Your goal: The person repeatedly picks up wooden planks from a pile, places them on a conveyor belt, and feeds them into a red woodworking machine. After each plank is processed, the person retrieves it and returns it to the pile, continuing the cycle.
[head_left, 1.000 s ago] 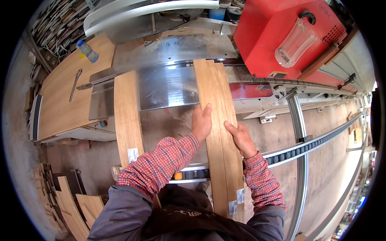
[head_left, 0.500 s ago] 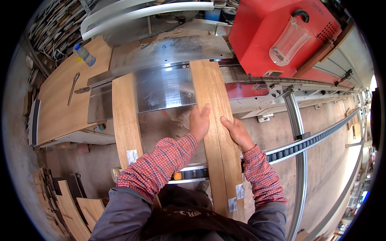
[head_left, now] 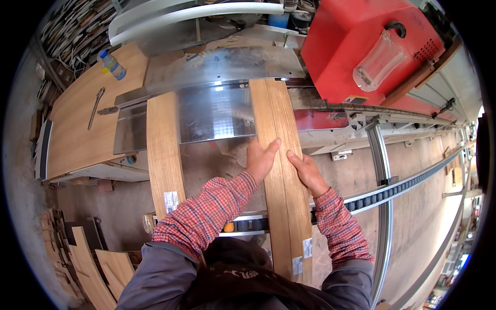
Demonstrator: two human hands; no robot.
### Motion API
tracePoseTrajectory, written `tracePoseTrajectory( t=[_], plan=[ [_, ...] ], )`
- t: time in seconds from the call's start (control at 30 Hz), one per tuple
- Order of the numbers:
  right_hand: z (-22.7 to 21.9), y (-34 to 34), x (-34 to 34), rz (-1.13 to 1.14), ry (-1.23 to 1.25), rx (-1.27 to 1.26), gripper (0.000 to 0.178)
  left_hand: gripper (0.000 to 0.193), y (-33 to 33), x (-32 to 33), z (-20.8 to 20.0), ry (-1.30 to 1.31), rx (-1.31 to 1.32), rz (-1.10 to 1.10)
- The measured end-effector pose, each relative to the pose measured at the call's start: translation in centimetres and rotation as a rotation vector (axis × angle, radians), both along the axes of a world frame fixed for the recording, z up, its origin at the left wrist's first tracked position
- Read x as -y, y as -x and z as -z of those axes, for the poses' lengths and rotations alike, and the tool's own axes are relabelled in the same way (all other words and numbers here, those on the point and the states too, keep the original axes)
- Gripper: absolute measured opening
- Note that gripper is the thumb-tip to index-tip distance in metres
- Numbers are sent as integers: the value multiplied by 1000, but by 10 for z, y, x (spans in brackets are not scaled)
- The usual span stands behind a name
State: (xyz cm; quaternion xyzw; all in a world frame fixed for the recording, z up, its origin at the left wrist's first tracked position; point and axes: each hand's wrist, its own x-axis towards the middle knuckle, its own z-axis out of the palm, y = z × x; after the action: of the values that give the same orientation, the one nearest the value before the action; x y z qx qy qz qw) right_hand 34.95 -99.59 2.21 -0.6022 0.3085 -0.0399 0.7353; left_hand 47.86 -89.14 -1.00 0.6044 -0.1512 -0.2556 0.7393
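Note:
Two long wooden boards [head_left: 281,186] lie side by side in front of me, their far ends on a shiny metal machine table [head_left: 214,113]. My left hand [head_left: 262,159] grips the left edge, its thumb on top. On the right edge, my right hand [head_left: 307,171] is closed the same way, thumb pressed on the upper face; the fingers underneath are hidden. White labels [head_left: 307,248] are stuck on the near ends of the boards. Another wooden board [head_left: 164,150] rests farther left on the metal, untouched, its near end partly behind my left sleeve.
A red machine housing [head_left: 369,49] stands at the back right. A roller rail [head_left: 382,192] crosses below the boards, meeting an upright metal beam [head_left: 381,155]. On the wooden side table [head_left: 77,124] are a wrench [head_left: 96,107] and a plastic bottle [head_left: 112,65]. Loose boards [head_left: 90,268] lean at lower left.
The view has shifted slightly. Both hands keep the same hold on the two boards, which have hardly moved against the metal table.

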Motion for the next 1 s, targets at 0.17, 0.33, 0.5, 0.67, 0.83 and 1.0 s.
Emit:
tracePoseTrajectory(
  t=[0.17, 0.33, 0.5, 0.67, 0.83, 1.0],
  plan=[
    [-6, -1, 3, -34, 52, -53, 51, 36, -2, 0, 0, -27, 1, 14],
    [-2, -2, 9, -63, 87, -75, 53, 35, -1, 1, -1, -50, 3, 6],
    [-4, -9, 13, -74, 217, -88, 55, 35, 0, 2, 6, 45, 8, 0],
    [-3, -11, 12, -78, 314, -135, 53, 35, 0, 1, 2, -7, 33, 10],
    [-7, -17, 12, -95, 356, -6, 60, 35, -4, 4, 6, -43, 52, 30],
    [-17, -13, 8, -149, 321, 1, 71, 33, -2, 6, 3, -28, 20, 12]
  ],
)
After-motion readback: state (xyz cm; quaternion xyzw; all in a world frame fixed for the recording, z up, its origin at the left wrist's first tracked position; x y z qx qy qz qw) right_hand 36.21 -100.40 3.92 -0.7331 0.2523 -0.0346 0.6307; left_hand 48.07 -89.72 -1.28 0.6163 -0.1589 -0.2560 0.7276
